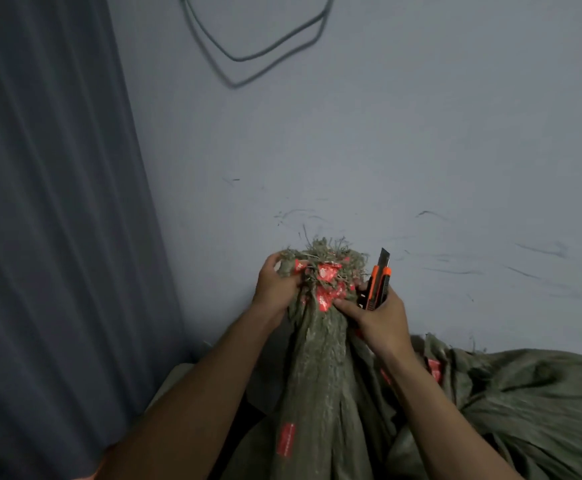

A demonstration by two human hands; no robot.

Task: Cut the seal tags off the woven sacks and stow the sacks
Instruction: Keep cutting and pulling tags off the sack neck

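The sack runs off the bottom edge; print on its red tags is blurred.

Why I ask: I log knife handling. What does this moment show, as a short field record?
left hand: grips the gathered mouth of the held sack
right hand: holds the utility knife; one finger touches the red tags
blade: extended, pointing up, beside the sack top, not in it
other sack: heaped at right

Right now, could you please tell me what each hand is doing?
Left hand: grips the bunched neck of the sack.
Right hand: holds the orange utility knife, blade extended.
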